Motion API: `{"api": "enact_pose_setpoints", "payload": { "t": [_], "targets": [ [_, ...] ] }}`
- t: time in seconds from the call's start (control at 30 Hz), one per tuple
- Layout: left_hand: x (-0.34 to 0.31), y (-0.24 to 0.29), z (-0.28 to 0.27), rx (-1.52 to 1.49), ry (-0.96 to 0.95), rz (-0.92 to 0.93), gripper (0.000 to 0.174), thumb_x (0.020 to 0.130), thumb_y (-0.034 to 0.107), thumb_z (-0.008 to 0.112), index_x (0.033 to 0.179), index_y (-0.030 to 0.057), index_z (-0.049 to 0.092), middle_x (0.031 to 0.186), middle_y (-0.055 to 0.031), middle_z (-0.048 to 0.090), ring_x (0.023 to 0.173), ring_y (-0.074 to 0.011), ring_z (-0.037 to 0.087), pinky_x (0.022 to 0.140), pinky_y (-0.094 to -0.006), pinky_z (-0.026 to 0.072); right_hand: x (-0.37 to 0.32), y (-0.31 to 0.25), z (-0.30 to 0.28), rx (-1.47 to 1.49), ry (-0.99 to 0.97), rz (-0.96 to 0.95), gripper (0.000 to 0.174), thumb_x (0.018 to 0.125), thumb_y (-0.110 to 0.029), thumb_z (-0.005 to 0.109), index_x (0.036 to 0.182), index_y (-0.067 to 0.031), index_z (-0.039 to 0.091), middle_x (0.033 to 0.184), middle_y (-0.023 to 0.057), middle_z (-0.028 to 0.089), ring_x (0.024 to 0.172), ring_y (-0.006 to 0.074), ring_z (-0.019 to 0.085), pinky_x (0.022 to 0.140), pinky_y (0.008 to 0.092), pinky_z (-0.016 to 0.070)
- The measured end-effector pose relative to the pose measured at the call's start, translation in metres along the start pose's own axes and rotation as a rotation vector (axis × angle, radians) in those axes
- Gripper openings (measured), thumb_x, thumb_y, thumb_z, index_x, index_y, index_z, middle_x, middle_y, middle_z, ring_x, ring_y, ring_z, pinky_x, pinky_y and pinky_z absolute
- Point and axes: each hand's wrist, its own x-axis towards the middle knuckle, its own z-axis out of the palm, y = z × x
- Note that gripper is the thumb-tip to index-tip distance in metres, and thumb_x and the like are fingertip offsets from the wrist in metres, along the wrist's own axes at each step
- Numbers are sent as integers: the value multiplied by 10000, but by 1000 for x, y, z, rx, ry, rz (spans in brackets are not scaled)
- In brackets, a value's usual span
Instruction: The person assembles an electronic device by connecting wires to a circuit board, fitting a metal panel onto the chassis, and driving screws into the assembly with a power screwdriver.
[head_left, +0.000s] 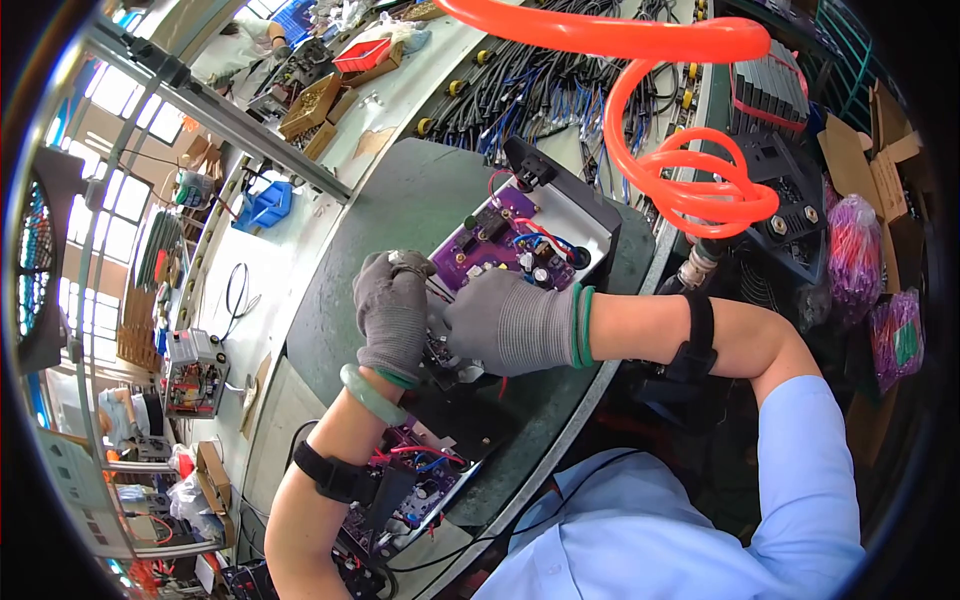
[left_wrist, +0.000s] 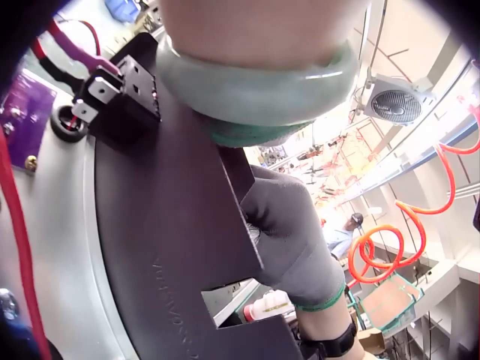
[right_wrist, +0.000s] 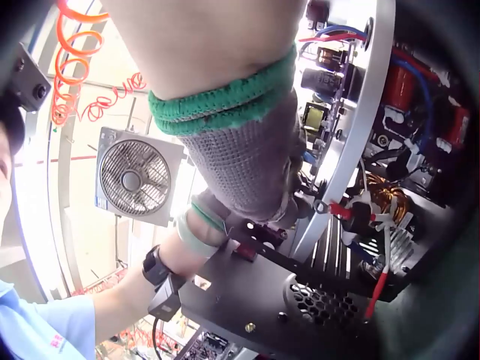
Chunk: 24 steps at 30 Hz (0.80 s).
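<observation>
Wearing a light blue shirt (head_left: pixel 640 530): one person, seated or standing not shown, with a black strap (head_left: pixel 697 335) on the right forearm and another on the left. Pale green bangle (head_left: pixel 372 397): one, on the left wrist. Left hand (head_left: pixel 392 315): grey knit glove, at the open unit; fingers partly hidden, cannot tell whether they grip. Right hand (head_left: pixel 510 322): matching glove, green cuff, just beside the left; fingertips out of sight among the parts, grip likewise cannot be told.

Open unit (head_left: pixel 565 208): one, metal chassis, on the desk (head_left: pixel 350 245) close to its near edge, both hands at one end. Contents: purple circuit board (head_left: pixel 465 250), red and blue wires, copper-wound coil (right_wrist: pixel 390 202). Black end panel (head_left: pixel 580 190) at the end away from the hands. Second unit (head_left: pixel 430 480): purple board, along the near edge, beside the left forearm.

Orange hose (head_left: pixel 620 35): coiled, hanging above the desk's right end. Bagged parts (head_left: pixel 855 250): purple and red, right of the desk, near an open cardboard box (head_left: pixel 870 160).

Black cables (head_left: pixel 530 110): a large spread, past the desk's right end. Beyond the far edge: blue bin (head_left: pixel 265 205); farther, red bin (head_left: pixel 363 55). Boxy fan (right_wrist: pixel 133 180): one, overhead.
</observation>
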Motion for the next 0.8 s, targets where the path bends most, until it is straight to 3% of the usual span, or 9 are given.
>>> {"api": "enact_pose_setpoints", "payload": {
  "t": [0.07,0.13,0.2,0.4,0.47,0.53,0.6,0.67,0.8],
  "targets": [
    [0,6,-3,-127,-59,-89,308,909,261,534,824,82,770,995,-150,663,994,-346,601,892,-434,453,-5,0,-1,25,24,-3,256,863,-351,711,890,-103,768,860,113,731,863,305,738,754,446,579],
    [-2,8,-4,-95,-36,-73,311,909,260,533,829,79,773,997,-151,667,985,-343,611,888,-428,460,-7,-2,0,39,58,-21,255,864,-353,709,893,-107,768,863,113,732,867,304,738,759,445,579],
    [-5,9,-3,-55,-21,-55,314,910,259,532,833,77,776,999,-151,671,975,-341,621,884,-423,467,-6,-6,8,111,143,-16,118,814,-198,669,833,-100,731,787,113,688,783,317,715,685,473,570],
    [-1,9,-5,-158,-31,-45,280,883,226,544,852,103,793,1006,-157,674,997,-329,630,889,-405,484,-5,-3,-5,134,4,73,208,800,-290,693,860,-98,746,824,137,696,825,310,720,726,449,571],
    [3,12,-26,-233,-189,-122,254,903,216,561,936,113,790,1038,-149,673,1027,-304,630,895,-397,491,-8,14,-12,335,169,76,221,815,-289,690,897,-90,741,847,150,700,837,319,717,737,439,570],
    [-7,19,-47,-195,-347,66,239,934,225,580,1036,116,767,1095,-131,666,1049,-294,619,909,-392,487,-7,20,-16,540,320,64,236,831,-288,686,935,-81,736,870,162,703,848,327,715,748,429,569],
    [-28,28,-49,-137,-264,87,252,941,222,622,1140,116,736,1198,-152,643,1105,-300,608,955,-393,481,-6,16,-16,806,382,269,287,837,-225,651,1061,-63,729,919,206,710,891,351,706,835,426,557],
    [-51,43,-50,-207,-105,299,287,924,196,655,1186,97,720,1267,-191,615,1164,-330,596,1001,-406,469,3,13,10,821,354,66,243,857,-183,644,1055,-58,709,952,213,712,982,357,691,865,408,542],
    [-59,45,-84,-127,-303,231,447,898,144,692,1333,71,621,1307,-190,598,1174,-315,609,1020,-401,476,9,9,-8,1092,535,113,204,891,-197,641,981,-25,705,877,208,704,893,326,711,812,399,538]
  ]
}}
